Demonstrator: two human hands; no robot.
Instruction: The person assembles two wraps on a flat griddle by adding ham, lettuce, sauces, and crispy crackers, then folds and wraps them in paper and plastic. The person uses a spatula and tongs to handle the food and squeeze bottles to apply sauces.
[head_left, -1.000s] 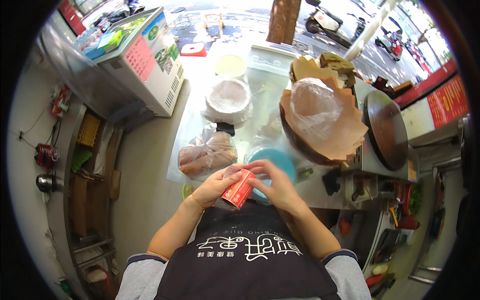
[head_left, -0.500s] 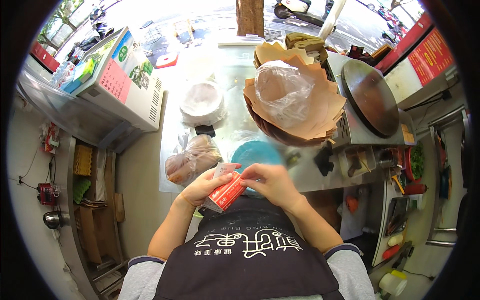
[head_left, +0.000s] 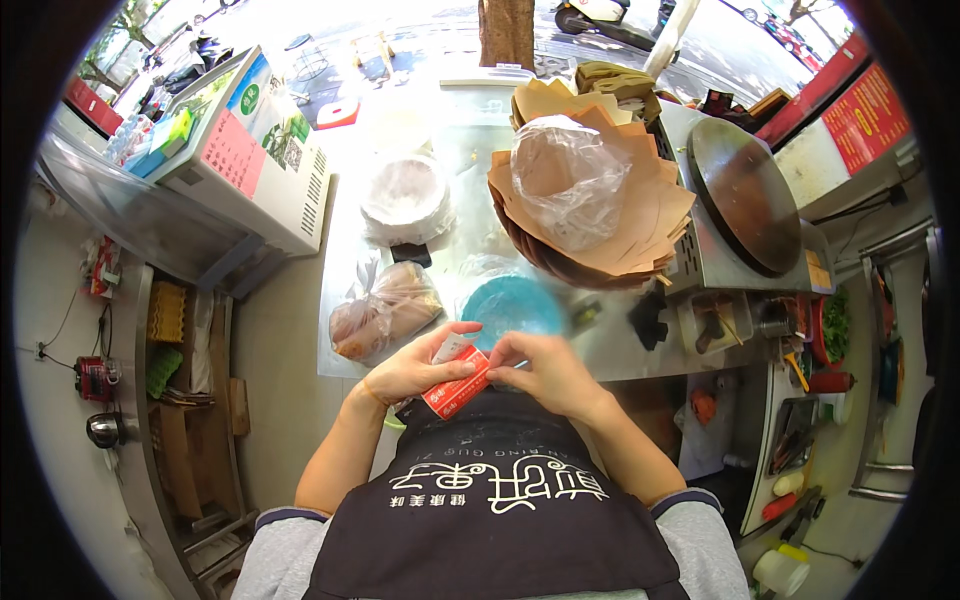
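Note:
In front of my apron, my left hand point(head_left: 428, 366) is wrapped round a small red cardboard box point(head_left: 460, 386) with white print, thumb across its front. A white printed paper piece point(head_left: 453, 347) sticks up at the box's upper end; whether it is a flap or a loose leaflet I cannot tell. At the box's right edge, my right hand point(head_left: 552, 376) is closed, thumb and forefinger pinching there. Just beyond my hands is a blue round tub point(head_left: 512, 312). Left of it lies a knotted clear plastic bag point(head_left: 385, 312) with brownish food inside.
Brown paper bags point(head_left: 655, 215) stand stacked on the metal counter, clear plastic bag point(head_left: 570, 180) on top. A round griddle point(head_left: 742, 195) occupies the right side. A plastic-wrapped white stack point(head_left: 405, 198) stands at the middle left, near a white chest appliance point(head_left: 250, 160).
The box has turned slightly in my left hand, so its pale printed side no longer shows. The white paper piece is tilted more. Both hands stay close together at the box.

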